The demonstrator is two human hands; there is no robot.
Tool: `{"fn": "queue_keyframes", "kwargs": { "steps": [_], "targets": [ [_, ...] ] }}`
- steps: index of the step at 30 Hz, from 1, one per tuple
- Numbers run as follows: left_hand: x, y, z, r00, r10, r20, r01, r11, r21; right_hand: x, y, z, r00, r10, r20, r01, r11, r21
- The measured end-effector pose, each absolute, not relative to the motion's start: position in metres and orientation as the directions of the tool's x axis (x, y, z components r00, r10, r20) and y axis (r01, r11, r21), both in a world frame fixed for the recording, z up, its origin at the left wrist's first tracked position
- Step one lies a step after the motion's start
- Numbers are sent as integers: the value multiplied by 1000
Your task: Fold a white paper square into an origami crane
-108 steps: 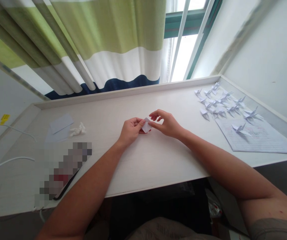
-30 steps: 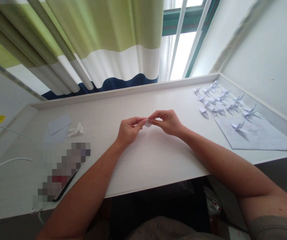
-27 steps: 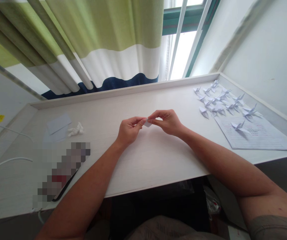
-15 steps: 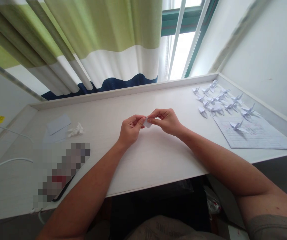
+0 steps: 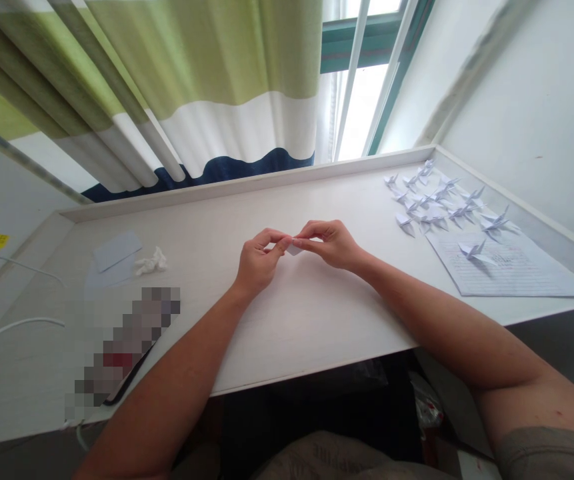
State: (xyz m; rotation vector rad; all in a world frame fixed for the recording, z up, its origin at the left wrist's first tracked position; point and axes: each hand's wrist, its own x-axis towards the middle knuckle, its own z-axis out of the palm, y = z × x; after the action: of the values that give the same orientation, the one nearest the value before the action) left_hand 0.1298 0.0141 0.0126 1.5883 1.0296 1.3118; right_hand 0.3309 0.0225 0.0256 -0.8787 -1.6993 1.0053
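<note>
Between my fingertips, over the middle of the desk, is a small folded piece of white paper [image 5: 293,249]. My left hand [image 5: 263,259] pinches its left side with thumb and forefinger. From the right, my right hand [image 5: 331,244] pinches the same paper, so the two hands almost meet. Most of the paper is covered by the fingers, and only a small corner shows below them. Several white folded paper cranes [image 5: 433,200] stand in a cluster at the far right. One more crane [image 5: 473,251] sits on a lined, written sheet [image 5: 517,277].
Flat white paper pieces [image 5: 117,251] and a crumpled tissue [image 5: 151,262] lie on the left of the white desk [image 5: 287,333]. A pixelated dark-edged object [image 5: 129,343] is near the left front edge, by white cables [image 5: 17,325]. A raised rim borders the back.
Both hands stay in place with only slight finger shifts on the paper. A little less of the paper shows below the fingers.
</note>
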Motion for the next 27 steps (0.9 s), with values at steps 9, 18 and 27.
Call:
{"fn": "queue_keyframes", "kwargs": {
  "steps": [9,18,27],
  "targets": [
    [139,11,13,93,976,198,-45,-195,980,327,27,23,-302,909,289,82,327,-942],
    [137,10,15,139,979,148,-148,-127,981,336,28,19,-402,798,450,267,572,-776],
    [136,10,17,218,969,118,-128,-92,988,339,31,20,-347,850,396,302,501,-811]
  ]
}}
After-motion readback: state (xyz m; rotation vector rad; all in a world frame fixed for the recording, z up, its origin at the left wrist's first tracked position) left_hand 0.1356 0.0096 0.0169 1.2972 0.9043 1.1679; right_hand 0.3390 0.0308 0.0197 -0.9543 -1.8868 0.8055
